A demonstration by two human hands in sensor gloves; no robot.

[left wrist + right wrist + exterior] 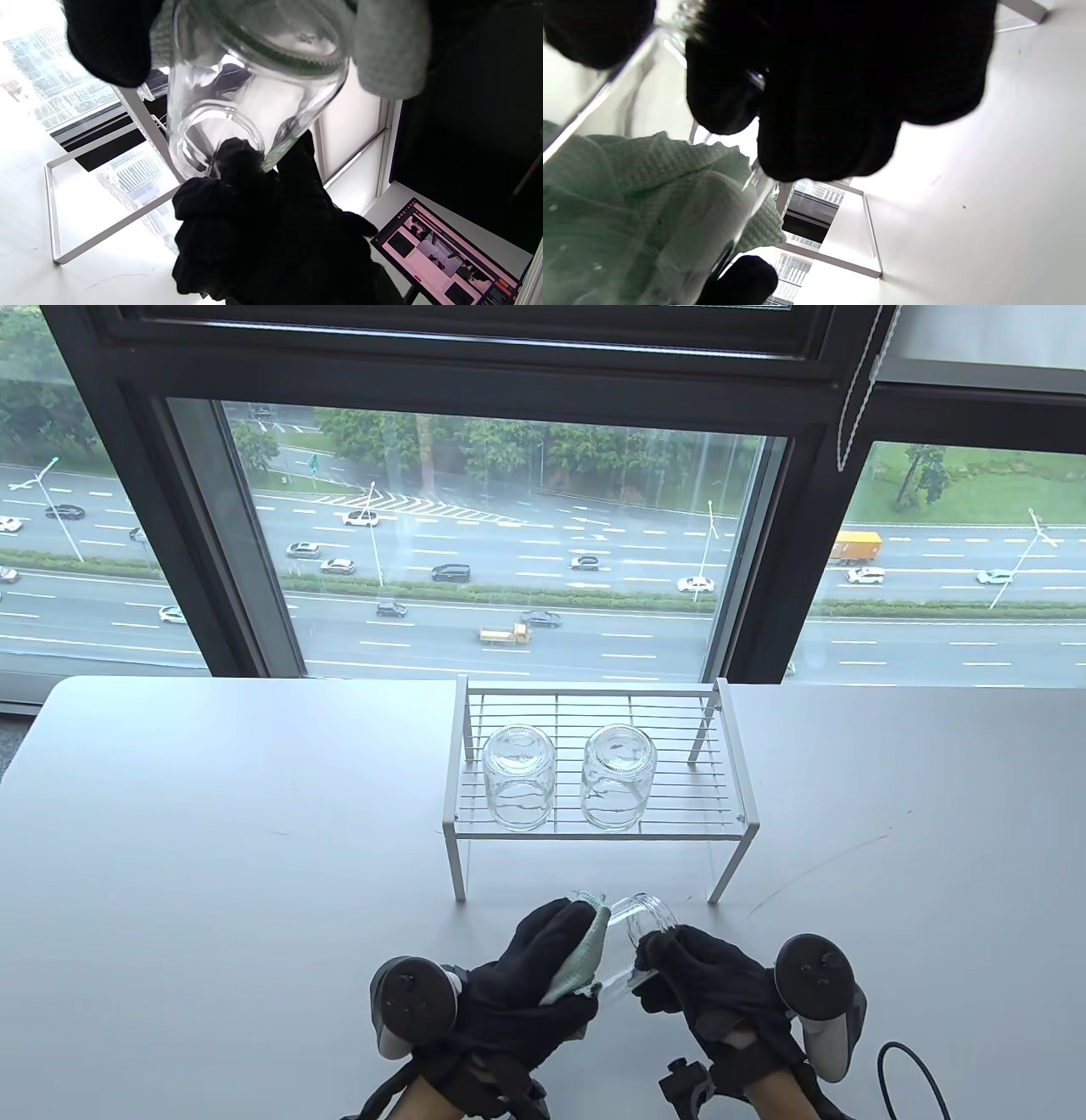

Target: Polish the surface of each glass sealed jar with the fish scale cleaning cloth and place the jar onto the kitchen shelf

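Both hands point(526, 976) grip tilted glass jar point(628, 937), green cloth point(581, 954) against it.

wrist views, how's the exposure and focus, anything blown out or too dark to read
Left wrist view: the window and table behind the glass jar are blown out white, and the right hand is a near-featureless black mass. Right wrist view: the right hand's fingers are black and softly blurred, but the green cloth weave shows clearly through the glass.
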